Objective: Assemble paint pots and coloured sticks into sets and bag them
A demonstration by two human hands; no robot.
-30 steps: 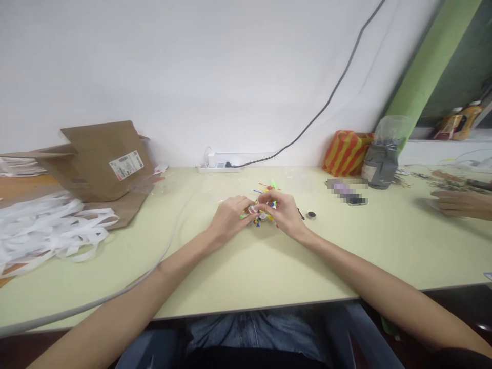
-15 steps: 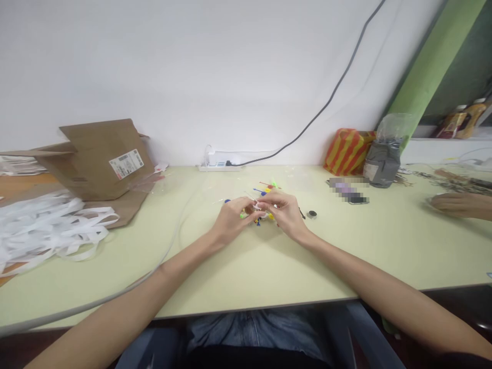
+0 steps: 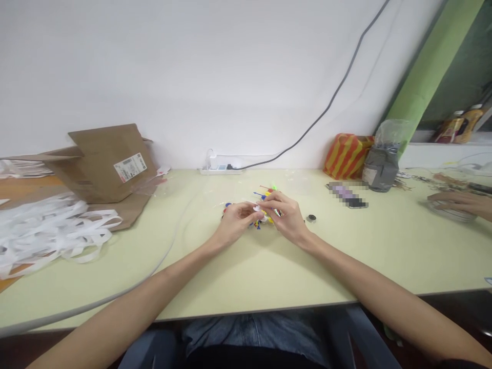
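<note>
My left hand [image 3: 235, 221] and my right hand [image 3: 283, 212] meet over the middle of the table, fingertips pinched together. Between them is a small white piece [image 3: 257, 208], too small to name, gripped from both sides. Beneath and around the fingers lie several small coloured plastic pieces [image 3: 263, 196] in blue, red, yellow and green, some with thin arrow-like stems. My hands hide part of this pile. Just right of my right hand sits a small dark round object [image 3: 311, 218].
A cardboard box [image 3: 111, 169] and heaped white strips [image 3: 57, 230] fill the left side. A grey cable [image 3: 169, 246] crosses under my left forearm. Behind are a power strip [image 3: 221, 170], striped bag [image 3: 344, 156], grey bag [image 3: 381, 166] and blurred-out phone [image 3: 348, 195]. Another person's hand [image 3: 461, 201] rests at right.
The white piece stays between my fingertips, whose grip has shifted slightly. The view has tilted a little. At right, the other person's hand now shows a clear round object beneath it.
</note>
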